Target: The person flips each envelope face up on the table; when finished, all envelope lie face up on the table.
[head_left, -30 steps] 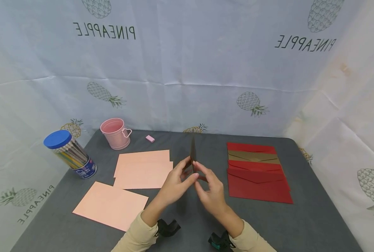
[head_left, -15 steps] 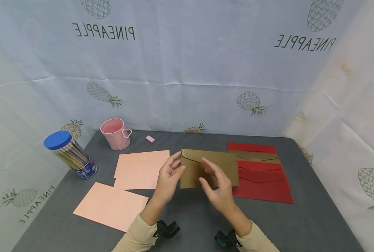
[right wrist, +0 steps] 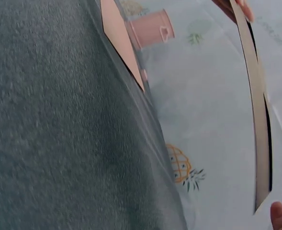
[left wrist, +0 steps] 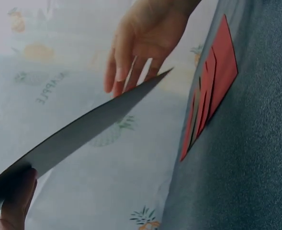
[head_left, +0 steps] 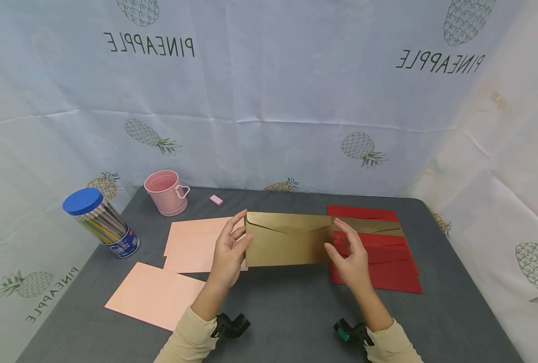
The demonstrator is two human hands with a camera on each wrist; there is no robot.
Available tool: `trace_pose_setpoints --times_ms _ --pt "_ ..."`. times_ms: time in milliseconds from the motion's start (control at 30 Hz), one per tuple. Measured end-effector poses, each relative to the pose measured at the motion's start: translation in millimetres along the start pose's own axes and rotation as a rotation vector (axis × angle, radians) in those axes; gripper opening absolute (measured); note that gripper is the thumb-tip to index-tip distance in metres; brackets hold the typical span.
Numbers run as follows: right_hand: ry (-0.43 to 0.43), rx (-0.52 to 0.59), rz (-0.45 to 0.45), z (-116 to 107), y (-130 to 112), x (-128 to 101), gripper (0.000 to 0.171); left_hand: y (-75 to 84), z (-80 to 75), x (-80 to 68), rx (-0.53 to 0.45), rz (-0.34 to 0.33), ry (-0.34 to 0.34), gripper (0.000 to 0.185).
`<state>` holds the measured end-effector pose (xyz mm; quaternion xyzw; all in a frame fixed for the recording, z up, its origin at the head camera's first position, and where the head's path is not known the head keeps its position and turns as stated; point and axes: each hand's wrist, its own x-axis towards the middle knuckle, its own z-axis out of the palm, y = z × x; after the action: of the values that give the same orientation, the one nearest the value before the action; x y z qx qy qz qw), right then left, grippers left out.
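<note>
Bare table [head_left: 287, 307] between pink sheets [head_left: 157, 295] and red envelopes [head_left: 378, 262]

A pale blue cloth backdrop [head_left: 269, 91] is hanging behind and around the work area, creasing into soft horizontal folds. Pineapple drawings and the word PINEAPPLE (reading mirrored) are running across it. A dark grey table [head_left: 287, 317] with rounded far corners is standing in front, its felt-like top showing faint texture. Even, diffuse light is falling over everything, casting only weak shadows.
</note>
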<state>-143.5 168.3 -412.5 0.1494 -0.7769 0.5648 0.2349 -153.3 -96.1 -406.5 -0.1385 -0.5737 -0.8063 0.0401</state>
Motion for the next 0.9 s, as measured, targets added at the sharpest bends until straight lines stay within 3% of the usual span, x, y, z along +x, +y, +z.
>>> trace_pose_setpoints --times_ms 167,300,533,767,900 --pt "-0.091 0.115 0.191 -10 29 2 0.057 -1.6 -5.1 1.6 -0.007 -0.014 0.008 0.049" --pt "-0.164 0.180 0.275 -14 48 2 0.055 -3.3 -8.0 2.8 -0.004 -0.027 -0.003 0.047" --pt "-0.161 0.310 0.286 -17 55 4 0.051 -10.5 -18.9 6.7 0.159 -0.048 -0.026 0.046" --pt "-0.199 0.291 0.300 -23 58 7 0.052 -18.7 -31.7 12.3 0.322 -0.033 -0.085 0.045" --pt "-0.221 0.242 0.310 -26 61 7 0.053 -25.2 -36.3 15.7 0.403 -0.033 -0.084 0.047"
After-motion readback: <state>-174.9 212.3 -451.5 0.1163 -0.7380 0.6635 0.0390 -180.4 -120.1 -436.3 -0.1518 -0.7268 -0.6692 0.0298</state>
